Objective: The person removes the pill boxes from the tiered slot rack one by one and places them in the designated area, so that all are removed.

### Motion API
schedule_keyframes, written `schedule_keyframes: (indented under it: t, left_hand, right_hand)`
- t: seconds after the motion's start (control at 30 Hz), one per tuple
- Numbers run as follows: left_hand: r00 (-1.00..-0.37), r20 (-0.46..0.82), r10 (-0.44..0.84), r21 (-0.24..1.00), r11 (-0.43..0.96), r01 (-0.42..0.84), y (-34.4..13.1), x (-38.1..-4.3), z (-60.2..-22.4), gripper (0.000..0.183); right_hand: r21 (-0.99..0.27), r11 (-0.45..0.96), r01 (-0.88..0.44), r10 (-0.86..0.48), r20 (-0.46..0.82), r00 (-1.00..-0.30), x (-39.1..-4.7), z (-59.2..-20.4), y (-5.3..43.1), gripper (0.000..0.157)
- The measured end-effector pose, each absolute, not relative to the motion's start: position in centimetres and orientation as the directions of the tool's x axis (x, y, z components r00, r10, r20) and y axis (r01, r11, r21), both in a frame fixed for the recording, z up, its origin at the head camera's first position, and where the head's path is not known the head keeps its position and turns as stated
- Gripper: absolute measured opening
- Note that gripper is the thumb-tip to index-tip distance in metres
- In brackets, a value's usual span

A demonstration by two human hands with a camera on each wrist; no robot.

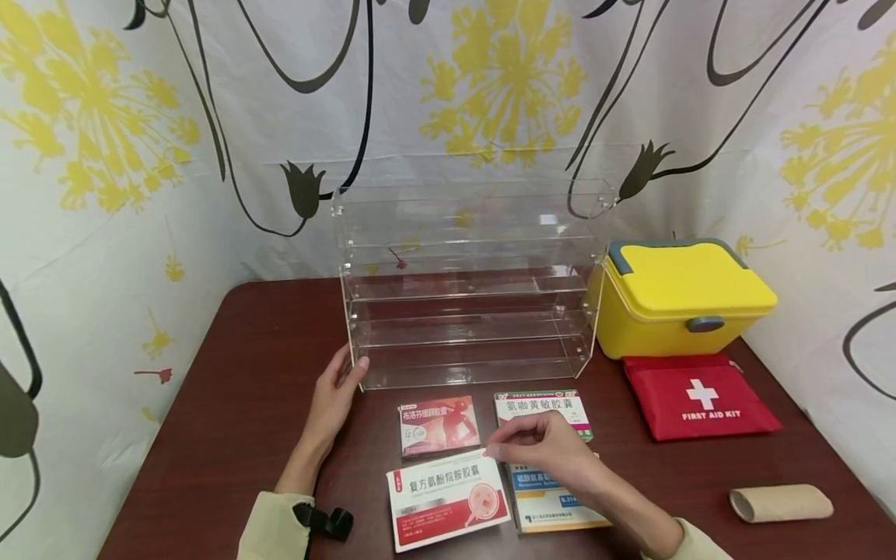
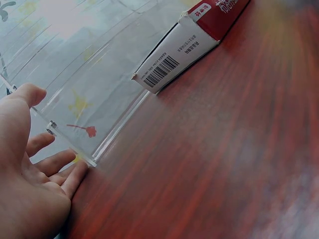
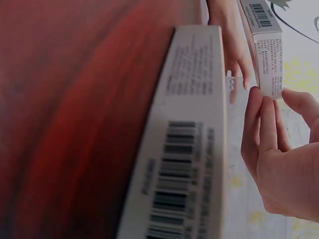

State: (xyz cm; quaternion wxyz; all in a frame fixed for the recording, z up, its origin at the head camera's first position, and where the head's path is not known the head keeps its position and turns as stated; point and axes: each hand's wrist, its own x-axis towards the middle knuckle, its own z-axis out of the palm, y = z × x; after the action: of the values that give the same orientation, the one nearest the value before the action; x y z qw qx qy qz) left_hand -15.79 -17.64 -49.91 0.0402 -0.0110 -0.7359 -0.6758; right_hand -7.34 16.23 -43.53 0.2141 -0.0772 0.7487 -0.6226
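Note:
My left hand [image 1: 332, 397] grips the lower left side of a clear acrylic tiered rack [image 1: 469, 373], its thumb and fingers on either side of the panel. My right hand [image 1: 553, 447] pinches the upper right corner of a white-and-red medicine box [image 1: 448, 502]. Behind that box lies a pink medicine box [image 1: 439, 426]. Partly hidden by the right hand and forearm are a white-and-green medicine box [image 1: 542, 404] and a blue, white and orange one [image 1: 549, 505]. The right wrist view shows the pinched box [image 3: 269, 64] between thumb and fingertips.
Right of the rack stands a yellow lidded box [image 1: 689, 303] with a grey handle. A red first aid pouch [image 1: 700, 397] lies before it, and a cardboard tube [image 1: 780, 503] near the right edge of the dark red table [image 1: 210, 435]. Patterned curtain surrounds the table's back and sides.

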Motion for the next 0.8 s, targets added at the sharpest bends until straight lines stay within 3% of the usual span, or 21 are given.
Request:
schedule_keyframes:
  t: [0.37, 0.6, 0.8]
  left_hand:
    - [-0.997, 0.076, -0.029, 0.994, 0.075, 0.073, -17.5, -15.6, -49.4, 0.059]
    - [-0.996, 0.079, -0.037, 0.994, 0.075, 0.076, -17.5, -15.7, -49.8, 0.060]
    - [-0.996, 0.080, -0.031, 0.993, 0.085, 0.077, -17.5, -15.6, -49.8, 0.060]
  right_hand:
    - [-0.961, 0.250, 0.119, -0.363, -0.207, -0.908, -6.4, -44.8, 15.9, 0.025]
    - [-0.956, 0.293, 0.003, -0.364, -0.115, -0.924, -6.3, -44.9, 15.4, 0.015]
    - [-0.892, 0.421, -0.163, -0.390, -0.016, -0.921, -6.3, -44.6, 15.2, 0.011]
